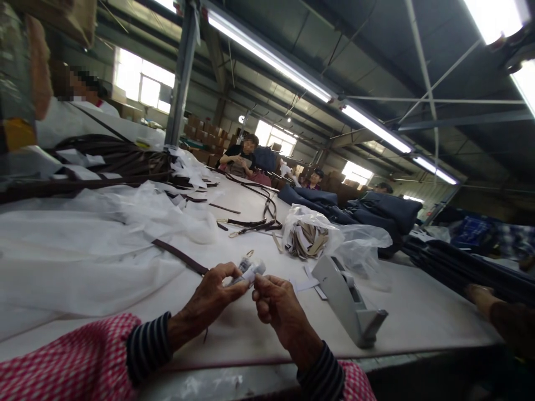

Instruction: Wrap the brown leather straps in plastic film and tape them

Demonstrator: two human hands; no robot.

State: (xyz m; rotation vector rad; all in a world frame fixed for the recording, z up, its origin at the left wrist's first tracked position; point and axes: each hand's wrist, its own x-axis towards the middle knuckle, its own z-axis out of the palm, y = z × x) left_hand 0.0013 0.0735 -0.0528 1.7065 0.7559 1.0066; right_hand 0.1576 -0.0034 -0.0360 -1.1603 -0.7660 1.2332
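Note:
In the middle foreground my left hand [215, 292] is closed, thumb and fingers pinching a small bundle in whitish, see-through wrapping [253, 268]. A gold-coloured metal ring or clip [249, 254] shows just beyond the bundle. My right hand [278, 306] is closed too, its thumb and forefinger pinching the right edge of the wrapping. A dark brown strap [179, 255] runs from the left up to my left hand; whether it joins the bundle is hidden. To the right of my right hand stands a grey tape dispenser [349, 303], apart from both hands.
Clear plastic sheeting [96, 234] and a pile of brown straps [112, 159] cover the left. Ahead lie straps with metal clips [251, 224] and a plastic bag of beige strips [307, 239]. Dark blue material [376, 211] lies right. A co-worker's hand [480, 295] touches dark strips there.

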